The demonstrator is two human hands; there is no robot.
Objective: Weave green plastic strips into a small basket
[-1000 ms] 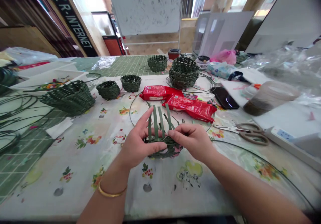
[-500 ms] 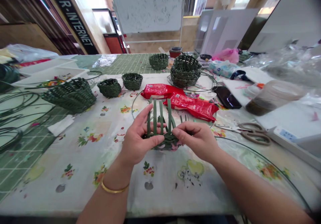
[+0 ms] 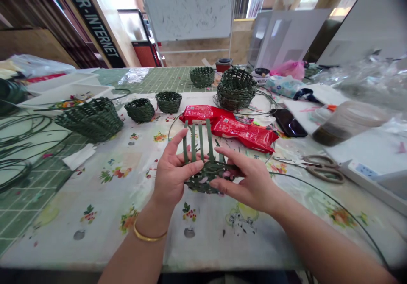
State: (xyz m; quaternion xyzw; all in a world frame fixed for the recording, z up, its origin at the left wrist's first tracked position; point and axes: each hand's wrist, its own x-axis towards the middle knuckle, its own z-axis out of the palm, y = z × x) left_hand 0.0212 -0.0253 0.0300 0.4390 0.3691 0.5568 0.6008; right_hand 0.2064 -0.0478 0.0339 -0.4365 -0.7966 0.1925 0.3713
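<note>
Half-woven green strip basket [image 3: 203,181] up in both hands, roughly mid-table toward the near edge, just in front of two red snack packets [image 3: 203,113]. Can't really tell if it's touching the floral tablecloth [image 3: 210,243] underneath.

Left hand [image 3: 173,176]: fingers spread wide behind the tall upright strips [image 3: 193,146], thumb pressed across the weave, gold bangle [image 3: 149,235] on the wrist. Right hand [image 3: 246,182]: fingers fairly close together, pinching the woven rim against the thumb, though the exact grip's partly hidden.

Toward the far edge, a bunch of similar green baskets, including a small one [image 3: 140,110] and a stacked pair [image 3: 237,89]. Over by the left edge, a bigger basket tipped on its side [image 3: 90,119] and loops of dark wire [image 3: 19,140]. Along the right edge, brown-handled scissors [image 3: 321,169], a black phone [image 3: 288,122] and a plastic tub of something dark [image 3: 348,123]. Pretty busy table, lol.
</note>
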